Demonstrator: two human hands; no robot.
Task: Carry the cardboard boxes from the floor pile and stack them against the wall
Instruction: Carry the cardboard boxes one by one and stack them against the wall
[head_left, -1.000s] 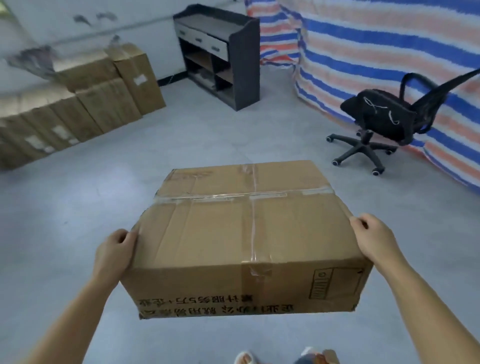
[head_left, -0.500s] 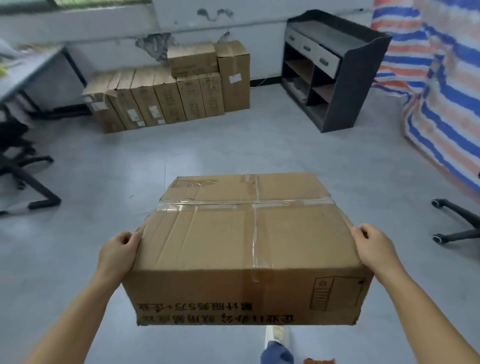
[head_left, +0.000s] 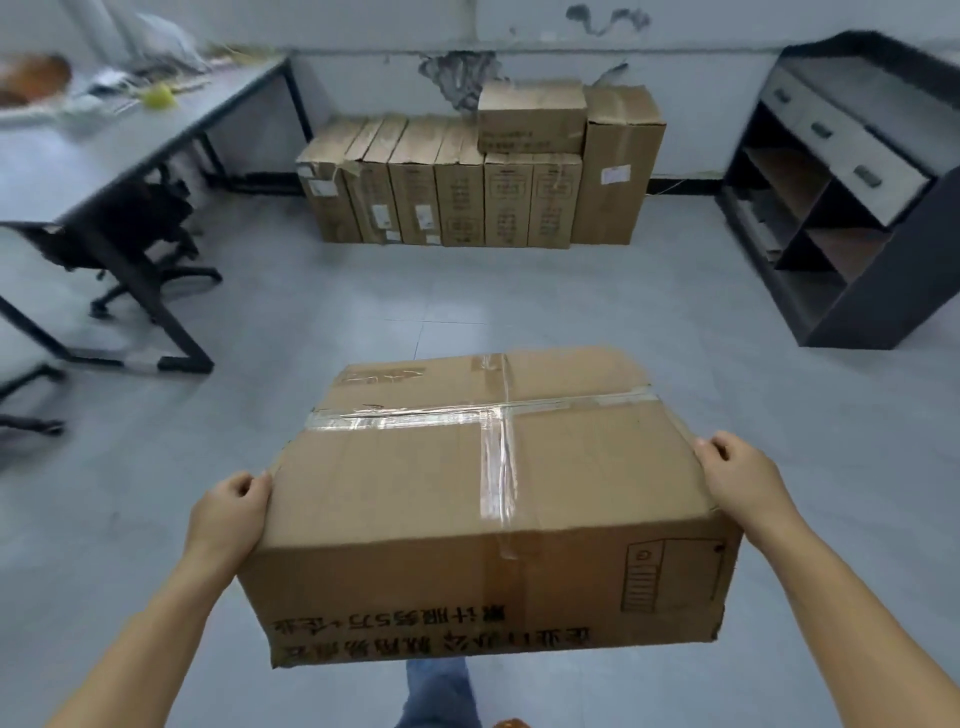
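A bare office doubling as a storeroom: ahead of the hands, cartons (head_left: 478, 192) stand in a row against a scuffed white wall (head_left: 675, 62), with a cluttered desk (head_left: 130, 135) and swivel chair (head_left: 140, 234) off to the left and a dark shelf unit (head_left: 852, 208) with drawers to the right, on a grey floor (head_left: 467, 301).

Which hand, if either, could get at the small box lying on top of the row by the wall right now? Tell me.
Probably neither: left hand and right hand both grip the carried box, and the small box sits across open floor.
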